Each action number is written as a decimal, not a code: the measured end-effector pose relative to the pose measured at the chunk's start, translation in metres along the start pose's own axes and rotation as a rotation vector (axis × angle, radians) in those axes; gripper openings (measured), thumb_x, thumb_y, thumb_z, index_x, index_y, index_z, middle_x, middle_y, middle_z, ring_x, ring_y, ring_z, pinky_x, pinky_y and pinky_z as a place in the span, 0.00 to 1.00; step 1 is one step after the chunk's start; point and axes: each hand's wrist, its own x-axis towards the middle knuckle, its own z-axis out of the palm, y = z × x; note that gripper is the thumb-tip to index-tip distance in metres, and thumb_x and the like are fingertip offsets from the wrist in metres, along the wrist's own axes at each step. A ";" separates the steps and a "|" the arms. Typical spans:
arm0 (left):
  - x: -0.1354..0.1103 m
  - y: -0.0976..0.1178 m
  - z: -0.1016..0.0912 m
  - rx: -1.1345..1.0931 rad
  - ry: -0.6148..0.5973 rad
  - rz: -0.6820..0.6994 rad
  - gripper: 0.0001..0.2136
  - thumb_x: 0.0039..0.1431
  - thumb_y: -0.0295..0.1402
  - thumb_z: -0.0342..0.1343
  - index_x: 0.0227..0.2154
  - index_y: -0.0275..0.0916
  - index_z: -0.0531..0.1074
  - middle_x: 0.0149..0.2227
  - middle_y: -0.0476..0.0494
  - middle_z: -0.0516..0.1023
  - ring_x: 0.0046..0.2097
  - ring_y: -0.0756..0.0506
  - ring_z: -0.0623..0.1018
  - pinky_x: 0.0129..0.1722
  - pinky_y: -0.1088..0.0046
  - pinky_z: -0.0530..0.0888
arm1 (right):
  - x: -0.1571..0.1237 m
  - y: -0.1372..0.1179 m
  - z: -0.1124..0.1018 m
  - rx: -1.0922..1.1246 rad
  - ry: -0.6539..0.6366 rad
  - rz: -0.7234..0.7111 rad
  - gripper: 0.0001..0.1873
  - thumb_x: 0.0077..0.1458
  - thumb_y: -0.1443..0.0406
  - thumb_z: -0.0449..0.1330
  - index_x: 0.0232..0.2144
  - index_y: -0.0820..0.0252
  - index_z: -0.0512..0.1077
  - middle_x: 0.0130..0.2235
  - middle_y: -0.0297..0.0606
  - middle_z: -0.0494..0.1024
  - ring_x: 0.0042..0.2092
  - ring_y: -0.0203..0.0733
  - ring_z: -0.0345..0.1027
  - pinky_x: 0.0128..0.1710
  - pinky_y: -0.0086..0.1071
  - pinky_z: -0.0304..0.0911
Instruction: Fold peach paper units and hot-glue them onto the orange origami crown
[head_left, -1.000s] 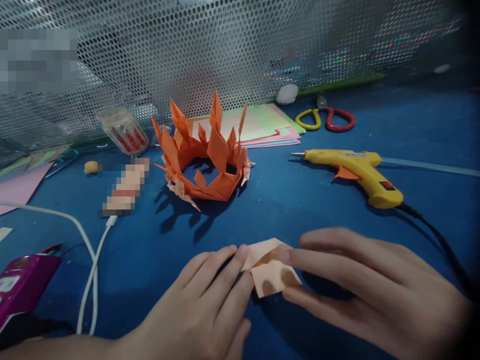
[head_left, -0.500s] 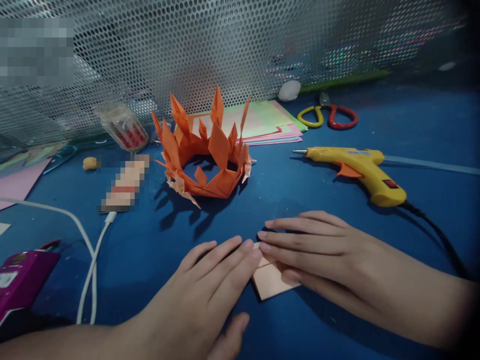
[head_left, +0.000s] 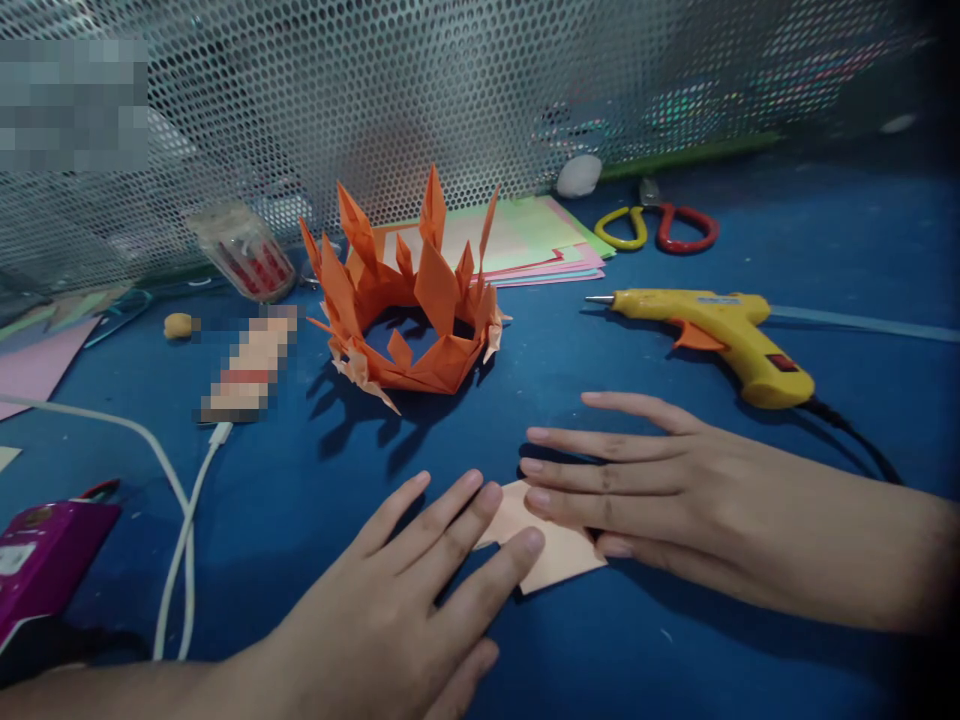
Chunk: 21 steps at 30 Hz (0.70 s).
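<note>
A small peach piece of folded paper (head_left: 559, 560) lies on the blue tabletop at the lower middle, partly covered by both hands. My left hand (head_left: 420, 590) rests on its left side, fingers spread, the index fingertip pressing on the paper. From the right, my right hand (head_left: 660, 490) lies flat with fingers stretched, several fingertips on the paper's upper and right part. Beyond the hands stands an orange folded-paper crown (head_left: 442, 370) with upright points and small peach paper pieces along its sides.
A yellow glue gun (head_left: 720, 320) lies at right, its nozzle pointing left. Behind are scissors (head_left: 686, 230), coloured paper sheets (head_left: 540, 240), a white lump (head_left: 579, 176) and a tilted jar (head_left: 251, 255). White cables (head_left: 187, 520) and a purple box (head_left: 56, 550) are left. A perforated metal screen (head_left: 450, 90) borders the back.
The paper's flap has opened out to the left, showing more of the sheet. My left index finger has spread onto the paper; my right hand's fingers have fanned wider and shifted up slightly.
</note>
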 end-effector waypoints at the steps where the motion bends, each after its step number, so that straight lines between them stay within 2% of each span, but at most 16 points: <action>1: -0.001 -0.001 0.000 0.002 -0.001 -0.002 0.21 0.73 0.32 0.47 0.65 0.35 0.66 0.64 0.40 0.72 0.65 0.42 0.72 0.64 0.62 0.69 | -0.001 0.001 -0.001 0.002 -0.008 -0.001 0.20 0.73 0.64 0.48 0.61 0.52 0.70 0.58 0.35 0.79 0.64 0.39 0.66 0.70 0.48 0.50; 5: -0.004 -0.001 0.001 -0.028 0.061 -0.016 0.19 0.74 0.33 0.46 0.60 0.30 0.71 0.62 0.40 0.75 0.65 0.44 0.73 0.67 0.64 0.65 | -0.001 0.002 -0.005 -0.039 -0.033 -0.020 0.20 0.72 0.64 0.49 0.61 0.52 0.71 0.57 0.36 0.80 0.63 0.42 0.68 0.70 0.49 0.50; 9: -0.004 0.001 0.007 -0.030 0.220 -0.021 0.14 0.74 0.32 0.49 0.50 0.30 0.78 0.52 0.42 0.84 0.57 0.46 0.79 0.69 0.67 0.62 | 0.000 -0.001 -0.005 -0.128 0.085 -0.044 0.17 0.73 0.61 0.50 0.52 0.55 0.77 0.49 0.33 0.85 0.54 0.39 0.77 0.71 0.43 0.47; 11: -0.005 0.002 0.009 -0.048 0.267 -0.016 0.14 0.73 0.32 0.50 0.48 0.32 0.79 0.48 0.44 0.85 0.55 0.47 0.81 0.70 0.67 0.61 | 0.001 -0.004 -0.004 -0.184 0.120 -0.041 0.16 0.72 0.60 0.52 0.47 0.57 0.78 0.45 0.31 0.86 0.49 0.38 0.79 0.71 0.44 0.45; 13: -0.007 0.003 0.010 -0.052 0.306 -0.008 0.13 0.73 0.32 0.51 0.48 0.34 0.79 0.46 0.46 0.86 0.53 0.48 0.82 0.70 0.67 0.59 | 0.001 -0.007 -0.006 -0.238 0.123 -0.020 0.18 0.72 0.56 0.51 0.43 0.57 0.79 0.41 0.31 0.87 0.46 0.40 0.79 0.70 0.47 0.48; 16: -0.009 0.003 0.008 -0.026 0.361 -0.010 0.10 0.71 0.31 0.53 0.48 0.37 0.78 0.43 0.49 0.87 0.49 0.51 0.83 0.71 0.70 0.58 | -0.001 -0.010 -0.012 -0.346 0.109 -0.012 0.18 0.70 0.53 0.54 0.38 0.56 0.79 0.38 0.34 0.86 0.48 0.46 0.77 0.66 0.50 0.54; 19: -0.007 0.001 0.006 -0.050 0.396 -0.042 0.09 0.70 0.29 0.54 0.49 0.36 0.76 0.41 0.52 0.87 0.45 0.52 0.84 0.66 0.75 0.65 | -0.004 -0.015 -0.019 -0.435 0.147 0.042 0.15 0.64 0.54 0.62 0.28 0.52 0.75 0.36 0.35 0.85 0.46 0.48 0.77 0.61 0.49 0.60; 21: -0.005 0.000 0.005 -0.077 0.378 -0.053 0.13 0.69 0.28 0.53 0.54 0.31 0.72 0.44 0.46 0.86 0.47 0.49 0.83 0.62 0.74 0.71 | -0.005 -0.020 -0.020 -0.433 0.195 0.098 0.17 0.62 0.52 0.64 0.26 0.53 0.72 0.35 0.36 0.84 0.42 0.48 0.76 0.54 0.49 0.64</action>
